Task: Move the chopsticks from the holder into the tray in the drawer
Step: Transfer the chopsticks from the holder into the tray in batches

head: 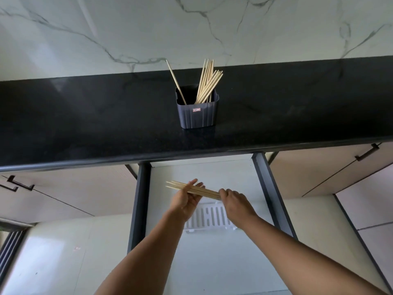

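Note:
A dark grey ribbed holder (198,116) stands on the black counter, with several wooden chopsticks (207,84) leaning in it and one lone stick at its left. Below, the drawer (270,188) is pulled out, and a white slotted tray (209,220) lies on its white floor. Above the tray I hold a bundle of several chopsticks (202,190) level. My left hand (186,201) grips the bundle near its middle, and my right hand (236,202) pinches its right end. My hands hide part of the tray.
The black stone counter (85,124) overhangs the drawer's back. A marble wall (148,28) rises behind it. Beige cabinet fronts with black handles (366,153) flank the drawer on both sides. Pale floor tiles (63,252) lie at lower left.

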`<action>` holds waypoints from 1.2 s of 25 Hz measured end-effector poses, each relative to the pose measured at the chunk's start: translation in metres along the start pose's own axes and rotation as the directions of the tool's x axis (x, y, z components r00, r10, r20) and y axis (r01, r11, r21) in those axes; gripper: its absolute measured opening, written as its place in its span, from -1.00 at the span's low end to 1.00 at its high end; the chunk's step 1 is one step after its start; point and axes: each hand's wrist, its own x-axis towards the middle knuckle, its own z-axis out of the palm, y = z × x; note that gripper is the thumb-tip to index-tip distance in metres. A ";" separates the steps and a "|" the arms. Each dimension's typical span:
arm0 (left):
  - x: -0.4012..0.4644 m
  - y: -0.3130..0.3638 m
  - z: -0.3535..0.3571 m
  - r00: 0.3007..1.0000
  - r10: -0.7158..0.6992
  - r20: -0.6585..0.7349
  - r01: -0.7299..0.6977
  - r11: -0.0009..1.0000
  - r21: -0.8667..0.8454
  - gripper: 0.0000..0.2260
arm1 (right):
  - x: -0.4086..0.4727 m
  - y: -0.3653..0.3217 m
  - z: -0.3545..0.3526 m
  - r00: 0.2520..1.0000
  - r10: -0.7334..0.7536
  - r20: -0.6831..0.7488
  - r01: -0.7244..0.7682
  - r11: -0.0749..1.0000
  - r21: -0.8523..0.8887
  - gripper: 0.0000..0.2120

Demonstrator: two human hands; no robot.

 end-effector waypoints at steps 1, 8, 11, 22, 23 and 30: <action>0.003 0.007 -0.012 0.997 0.028 -0.072 -0.031 0.999 -0.041 -0.81 | -0.003 0.009 0.006 1.000 0.007 0.018 -0.007 0.999 -0.034 -0.68; 0.023 0.014 -0.095 0.809 0.221 -0.544 0.103 0.859 0.502 -0.79 | -0.002 0.031 0.040 0.969 0.013 0.245 0.032 0.983 -0.180 -0.62; 0.024 -0.015 -0.108 0.849 0.219 -0.481 0.310 0.531 0.789 -0.55 | 0.011 0.019 0.052 0.948 -0.017 0.319 0.068 0.986 -0.150 -0.61; 0.026 -0.032 -0.119 0.884 0.390 -0.259 0.208 0.167 0.964 -0.81 | 0.031 0.016 0.064 0.910 0.010 0.415 0.022 0.997 -0.074 -0.64; 0.026 -0.033 -0.119 0.881 0.397 -0.256 0.201 0.176 0.964 -0.82 | 0.031 0.016 0.065 0.908 0.012 0.419 0.012 0.998 -0.055 -0.65; 0.027 -0.035 -0.121 0.868 0.410 -0.279 0.195 0.237 0.952 -0.84 | 0.021 0.015 0.075 0.931 0.002 0.364 -0.065 0.985 0.160 -0.65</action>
